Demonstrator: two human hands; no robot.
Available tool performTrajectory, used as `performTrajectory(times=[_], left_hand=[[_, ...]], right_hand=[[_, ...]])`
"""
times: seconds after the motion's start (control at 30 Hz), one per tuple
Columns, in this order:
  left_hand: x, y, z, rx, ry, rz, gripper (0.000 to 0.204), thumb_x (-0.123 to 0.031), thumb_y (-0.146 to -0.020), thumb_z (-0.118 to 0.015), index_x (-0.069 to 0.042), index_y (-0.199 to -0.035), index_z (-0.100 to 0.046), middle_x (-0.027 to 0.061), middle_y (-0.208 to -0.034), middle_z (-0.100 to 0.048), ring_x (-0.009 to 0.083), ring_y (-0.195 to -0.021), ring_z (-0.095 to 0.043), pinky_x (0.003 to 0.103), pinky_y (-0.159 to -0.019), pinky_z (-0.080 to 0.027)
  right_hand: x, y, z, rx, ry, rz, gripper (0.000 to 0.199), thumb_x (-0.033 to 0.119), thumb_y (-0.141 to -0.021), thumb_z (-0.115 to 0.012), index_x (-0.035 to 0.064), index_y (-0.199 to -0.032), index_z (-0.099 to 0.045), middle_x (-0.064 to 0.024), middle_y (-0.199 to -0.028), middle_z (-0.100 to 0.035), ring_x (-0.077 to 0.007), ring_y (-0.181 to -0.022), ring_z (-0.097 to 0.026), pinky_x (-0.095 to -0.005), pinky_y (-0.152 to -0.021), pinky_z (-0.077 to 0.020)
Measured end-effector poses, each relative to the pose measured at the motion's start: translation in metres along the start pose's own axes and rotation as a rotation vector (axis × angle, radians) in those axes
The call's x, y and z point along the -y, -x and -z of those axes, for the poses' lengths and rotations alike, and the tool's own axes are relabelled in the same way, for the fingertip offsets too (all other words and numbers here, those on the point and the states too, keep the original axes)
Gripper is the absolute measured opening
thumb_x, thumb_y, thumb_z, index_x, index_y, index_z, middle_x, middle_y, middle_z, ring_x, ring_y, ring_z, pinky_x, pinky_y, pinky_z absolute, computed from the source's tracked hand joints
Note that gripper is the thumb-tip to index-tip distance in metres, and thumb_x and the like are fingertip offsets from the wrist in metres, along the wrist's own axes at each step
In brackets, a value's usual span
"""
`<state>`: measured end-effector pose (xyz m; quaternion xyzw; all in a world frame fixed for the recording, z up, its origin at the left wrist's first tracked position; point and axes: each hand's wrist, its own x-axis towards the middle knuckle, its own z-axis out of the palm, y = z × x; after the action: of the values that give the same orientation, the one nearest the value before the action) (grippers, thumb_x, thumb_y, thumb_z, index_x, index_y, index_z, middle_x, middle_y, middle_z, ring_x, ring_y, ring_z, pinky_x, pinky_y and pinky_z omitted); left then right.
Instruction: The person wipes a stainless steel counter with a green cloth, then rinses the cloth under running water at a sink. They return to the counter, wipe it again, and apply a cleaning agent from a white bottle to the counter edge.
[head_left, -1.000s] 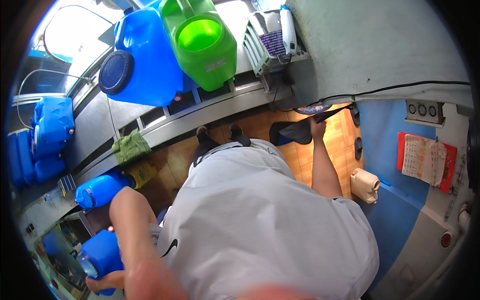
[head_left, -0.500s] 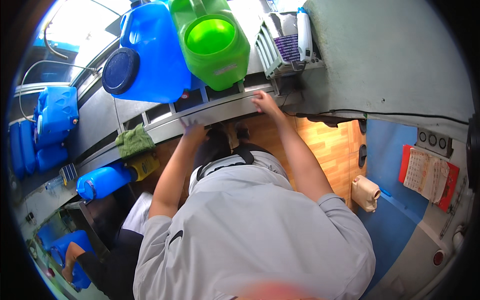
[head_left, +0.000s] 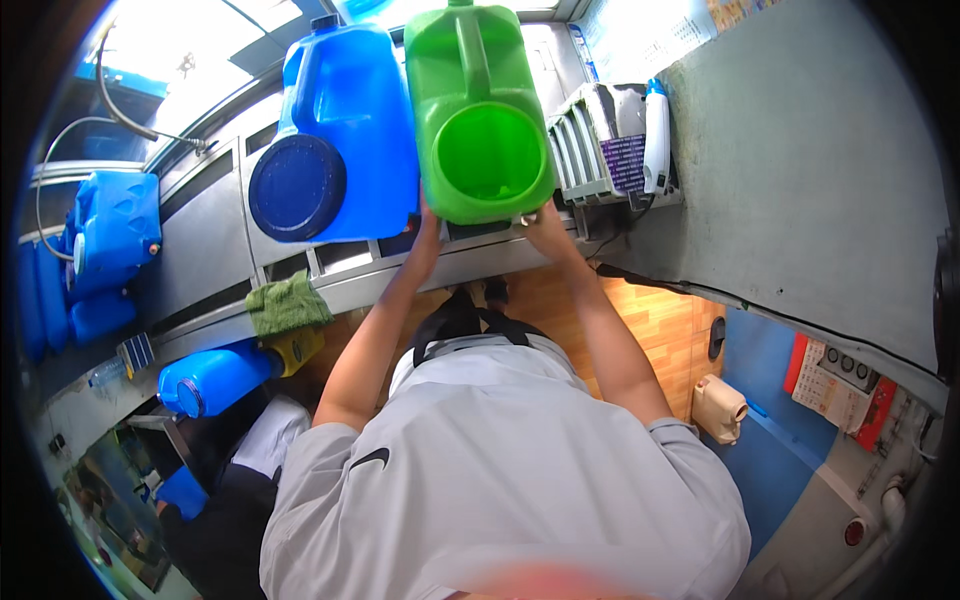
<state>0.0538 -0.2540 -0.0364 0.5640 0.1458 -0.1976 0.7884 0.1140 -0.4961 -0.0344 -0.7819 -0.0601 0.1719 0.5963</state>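
Note:
A green plastic water jug stands on the metal counter, its wide round mouth uncapped and turned toward me. My left hand is at its lower left side, and my right hand is at its lower right corner. Both hands grip the jug from either side; most of the fingers are hidden behind it. Close by on the left is a blue jug with a large dark blue screw cap.
A green cloth hangs over the counter edge. Right of the jugs sits a slatted rack with a white bottle. More blue jugs stand at left, near another person. A beige canister is at lower right.
Both hands have moved from the counter edge to the sides of the green jug. The jugs, rack and cloth appear farther right in view, as the view has shifted.

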Motion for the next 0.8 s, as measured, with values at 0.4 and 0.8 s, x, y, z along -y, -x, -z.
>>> performTrajectory(times=[0.4, 0.8], left_hand=[[0.038, 0.000, 0.025, -0.080, -0.017, 0.092, 0.076, -0.061, -0.095, -0.032, -0.019, -0.152, -0.003, 0.0109, -0.157, -0.007, 0.0317, -0.144, -0.012, 0.058, -0.111, -0.011], [0.102, 0.007, -0.043, -0.292, 0.000, 0.434, 0.080, -0.057, -0.084, -0.054, -0.023, -0.148, -0.022, 0.0082, -0.155, -0.017, 0.0365, -0.137, -0.026, 0.058, -0.104, -0.027]], right_hand=[[-0.019, 0.014, 0.018, -0.030, -0.214, -0.118, 0.082, -0.005, -0.075, -0.059, 0.0215, -0.146, -0.026, -0.0113, -0.139, -0.038, -0.0247, -0.120, -0.047, -0.0316, -0.082, -0.0530], [-0.175, 0.029, 0.155, -0.561, -0.520, -0.930, 0.034, 0.022, -0.085, -0.062, 0.0068, -0.113, -0.049, -0.0092, -0.098, -0.055, -0.0242, -0.078, -0.061, -0.0368, -0.059, -0.0554]])
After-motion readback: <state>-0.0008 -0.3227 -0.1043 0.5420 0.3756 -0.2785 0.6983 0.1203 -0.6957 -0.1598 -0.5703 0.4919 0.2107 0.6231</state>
